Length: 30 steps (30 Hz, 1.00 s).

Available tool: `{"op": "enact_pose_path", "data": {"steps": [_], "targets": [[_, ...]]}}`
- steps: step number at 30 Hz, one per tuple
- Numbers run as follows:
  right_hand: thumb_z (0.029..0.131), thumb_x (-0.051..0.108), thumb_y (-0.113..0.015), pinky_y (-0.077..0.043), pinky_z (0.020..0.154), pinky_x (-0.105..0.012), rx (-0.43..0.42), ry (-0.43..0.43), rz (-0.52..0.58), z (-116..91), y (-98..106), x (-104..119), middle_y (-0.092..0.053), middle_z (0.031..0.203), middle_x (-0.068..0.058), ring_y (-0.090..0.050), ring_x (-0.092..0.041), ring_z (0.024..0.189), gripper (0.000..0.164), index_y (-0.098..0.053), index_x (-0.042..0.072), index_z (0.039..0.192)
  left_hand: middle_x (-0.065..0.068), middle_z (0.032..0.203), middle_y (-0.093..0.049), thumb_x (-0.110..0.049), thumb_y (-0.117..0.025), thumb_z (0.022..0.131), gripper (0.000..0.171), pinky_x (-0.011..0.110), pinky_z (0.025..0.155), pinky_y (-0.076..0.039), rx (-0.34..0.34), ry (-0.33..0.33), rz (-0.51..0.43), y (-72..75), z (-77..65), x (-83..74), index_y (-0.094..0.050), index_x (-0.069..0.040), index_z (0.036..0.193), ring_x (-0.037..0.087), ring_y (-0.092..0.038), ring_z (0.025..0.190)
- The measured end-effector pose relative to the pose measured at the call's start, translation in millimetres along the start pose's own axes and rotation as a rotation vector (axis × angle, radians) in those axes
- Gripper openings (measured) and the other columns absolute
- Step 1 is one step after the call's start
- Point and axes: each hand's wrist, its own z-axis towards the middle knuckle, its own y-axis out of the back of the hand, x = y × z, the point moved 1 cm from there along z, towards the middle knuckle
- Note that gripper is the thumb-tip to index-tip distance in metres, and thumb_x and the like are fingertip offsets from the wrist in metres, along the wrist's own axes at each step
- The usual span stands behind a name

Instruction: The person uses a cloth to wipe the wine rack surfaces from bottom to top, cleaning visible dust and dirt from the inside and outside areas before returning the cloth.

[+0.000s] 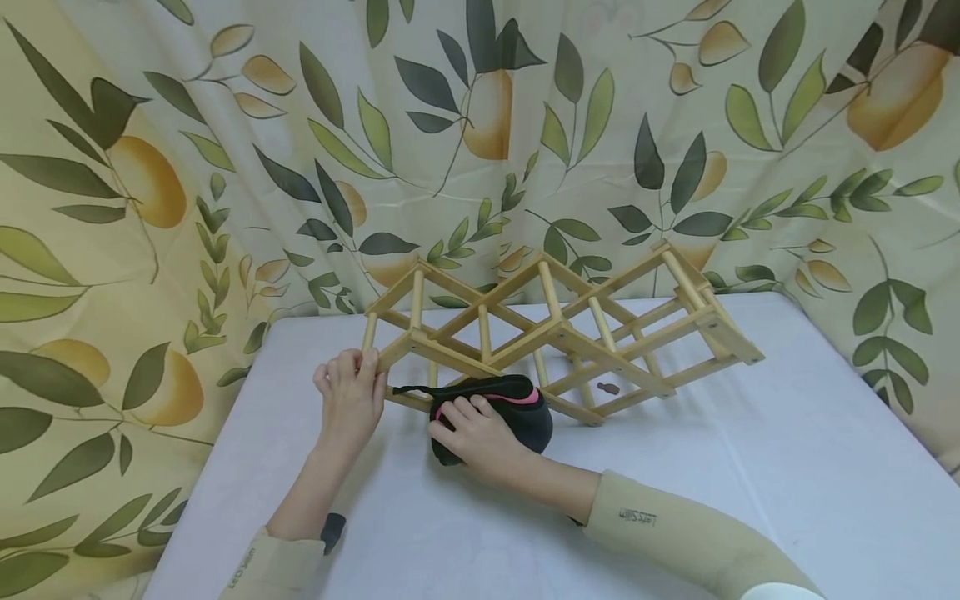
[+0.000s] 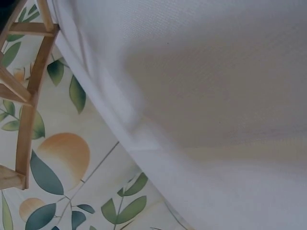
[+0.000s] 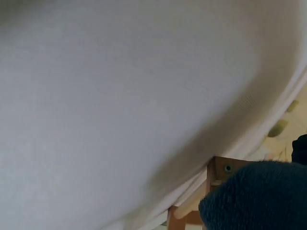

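Observation:
A folding wooden lattice rack [image 1: 517, 337] with round dowels stands on the table. At its left end my left hand [image 1: 348, 392] grips the frame, fingers curled over the corner. In front of the rack is a soft black pouch [image 1: 532, 425] with a pink-lined opening, and a thin black strap [image 1: 412, 388] runs from it to the rack's left end beside my left thumb. My right hand [image 1: 480, 437] holds the pouch from above, fingers curled at its opening. In the right wrist view, the pouch's fuzzy dark fabric [image 3: 254, 196] overlaps the rack's wooden bars [image 3: 192, 203].
A white cloth covers the table [image 1: 712, 483]. Behind the rack hangs a curtain [image 1: 480, 192] printed with leaves and fruit, close to the table's back edge. A small brown piece [image 1: 608, 388] lies among the rack's right-hand bars.

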Motion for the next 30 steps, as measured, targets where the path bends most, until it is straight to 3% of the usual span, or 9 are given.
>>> {"op": "enact_pose_path", "data": {"steps": [6, 11, 13, 19, 23, 30], "targets": [[0.073, 0.012, -0.074, -0.034, 0.074, -0.033, -0.051, -0.057, -0.005, -5, 11, -6, -0.052, 0.095, -0.003, -0.047, -0.019, 0.083, 0.031, -0.054, 0.017, 0.096, 0.014, 0.090, -0.037, -0.009, -0.059, 0.081, 0.024, 0.049, 0.075, -0.022, 0.017, 0.001, -0.003, 0.7, -0.3, -0.3, -0.042, -0.005, 0.098, 0.032, -0.034, 0.079], [0.077, 0.013, -0.069, -0.033, 0.072, -0.033, -0.107, -0.071, -0.041, -5, 13, -8, -0.052, 0.092, -0.003, -0.046, -0.018, 0.079, 0.023, -0.053, 0.015, 0.093, 0.014, 0.090, -0.038, -0.009, -0.059, 0.081, 0.024, 0.049, 0.076, -0.022, 0.019, 0.006, 0.003, 0.2, -0.5, -0.5, -0.043, -0.005, 0.099, 0.032, -0.035, 0.080], [0.079, 0.013, -0.068, -0.033, 0.072, -0.033, -0.102, -0.067, -0.037, -3, 10, -7, -0.052, 0.092, -0.003, -0.046, -0.018, 0.079, 0.021, -0.054, 0.015, 0.094, 0.014, 0.090, -0.038, -0.011, -0.057, 0.083, 0.022, 0.049, 0.076, -0.022, 0.016, 0.006, 0.007, -0.3, -0.5, -0.6, -0.043, -0.005, 0.098, 0.032, -0.035, 0.080], [0.071, 0.014, -0.075, -0.037, 0.075, -0.032, -0.011, -0.035, 0.027, 0, -4, -1, -0.052, 0.095, -0.003, -0.047, -0.018, 0.082, 0.035, -0.055, 0.017, 0.099, 0.014, 0.090, -0.038, -0.012, -0.056, 0.083, 0.021, 0.049, 0.075, -0.023, -0.005, 0.005, 0.006, -2.9, -0.3, 0.1, -0.044, -0.004, 0.098, 0.031, -0.035, 0.079], [0.068, 0.016, -0.078, -0.038, 0.077, -0.034, 0.029, -0.047, 0.044, -1, 1, -2, -0.052, 0.097, -0.003, -0.047, -0.019, 0.086, 0.042, -0.054, 0.018, 0.101, 0.014, 0.090, -0.038, -0.011, -0.057, 0.083, 0.021, 0.049, 0.075, -0.023, -0.009, 0.001, 0.001, -4.3, -0.7, 0.8, -0.043, -0.004, 0.098, 0.031, -0.035, 0.078], [0.069, 0.016, -0.078, -0.035, 0.075, -0.034, 0.003, -0.092, 0.023, -6, 13, -11, -0.053, 0.095, -0.004, -0.047, -0.020, 0.084, 0.038, -0.054, 0.016, 0.098, 0.014, 0.088, -0.037, -0.009, -0.058, 0.081, 0.022, 0.049, 0.073, -0.024, -0.023, -0.008, -0.011, -5.6, 0.0, 0.5, -0.042, -0.004, 0.096, 0.031, -0.034, 0.078]]}}
